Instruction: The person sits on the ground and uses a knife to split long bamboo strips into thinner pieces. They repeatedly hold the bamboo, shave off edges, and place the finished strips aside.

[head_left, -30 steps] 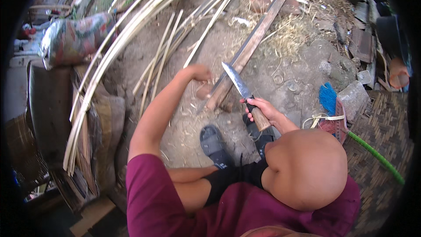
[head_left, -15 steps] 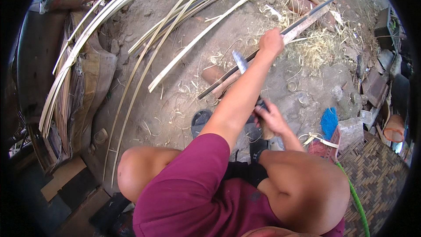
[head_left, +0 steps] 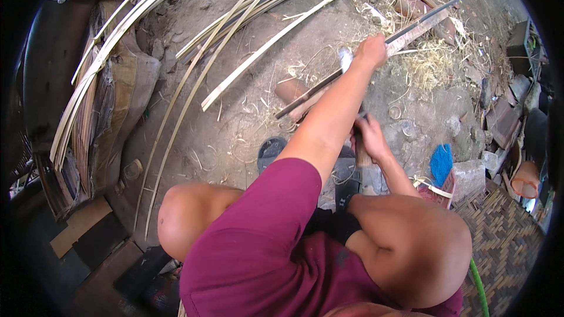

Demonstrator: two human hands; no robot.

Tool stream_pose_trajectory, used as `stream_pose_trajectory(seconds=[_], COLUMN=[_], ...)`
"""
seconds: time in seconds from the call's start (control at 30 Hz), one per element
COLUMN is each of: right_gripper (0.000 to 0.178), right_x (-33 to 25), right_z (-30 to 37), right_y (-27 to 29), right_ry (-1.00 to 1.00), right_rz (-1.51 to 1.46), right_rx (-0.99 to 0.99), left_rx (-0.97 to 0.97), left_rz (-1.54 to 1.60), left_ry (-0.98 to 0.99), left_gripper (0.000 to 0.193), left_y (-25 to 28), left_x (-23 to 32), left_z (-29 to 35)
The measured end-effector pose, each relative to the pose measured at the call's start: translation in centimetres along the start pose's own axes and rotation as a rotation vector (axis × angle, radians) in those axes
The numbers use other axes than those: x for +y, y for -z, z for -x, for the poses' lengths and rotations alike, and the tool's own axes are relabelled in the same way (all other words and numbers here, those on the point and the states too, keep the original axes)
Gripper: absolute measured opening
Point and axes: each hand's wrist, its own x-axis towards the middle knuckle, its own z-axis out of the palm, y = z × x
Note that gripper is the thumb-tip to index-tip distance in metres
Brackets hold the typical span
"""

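Observation:
A long dark bamboo strip (head_left: 317, 86) lies slantwise over a pale wooden board (head_left: 420, 30). My left hand (head_left: 372, 51) is closed around the strip near its middle, above the board. Nearer my knees, my right hand (head_left: 371, 136) grips a knife by its wooden handle (head_left: 363, 155). The knife's blade (head_left: 345, 58) shows its bright tip just left of my left wrist, beside the strip. My left forearm covers the middle of the blade, so I cannot tell whether its edge touches the strip.
Pale split strips (head_left: 258, 70) lie across the ground ahead, with another bundle (head_left: 106, 53) at the left. Shavings (head_left: 432, 73) are heaped at the right. A blue mesh bundle (head_left: 441, 164) and a woven mat (head_left: 499, 238) are near my right knee.
My right hand has moved slightly forward and right with the knife, its blade tip now closer to my left wrist. The strip and left hand appear slightly further right.

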Motion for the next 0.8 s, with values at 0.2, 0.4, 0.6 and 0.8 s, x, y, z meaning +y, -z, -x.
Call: stream_pose_trajectory(seconds=[0.2, 0.4, 0.6, 0.8], right_gripper=[0.032, 0.032, 0.031, 0.029], right_x=[1.0, 3.2, 0.9, 1.5], right_z=[4.4, -1.4, 0.8, 2.9], right_y=[-5.5, 0.2, 0.4, -1.9], right_ry=[-0.107, 0.155, -0.006, -0.064], right_rz=[0.565, -0.012, 0.198, 0.41], right_rx=[-0.908, -0.021, -0.312, -0.414], left_rx=[0.012, 0.143, 0.209, 0.249], left_rz=[-0.052, -0.126, -0.177, -0.167], left_ry=[-0.052, -0.028, -0.083, -0.111], left_gripper=[0.021, 0.021, 0.017, 0.017], left_y=[-0.1, -3.3, -4.0, -3.7], left_x=[-2.4, 0.4, -1.0, -0.6], left_z=[-0.8, 1.7, 2.2, 1.9])
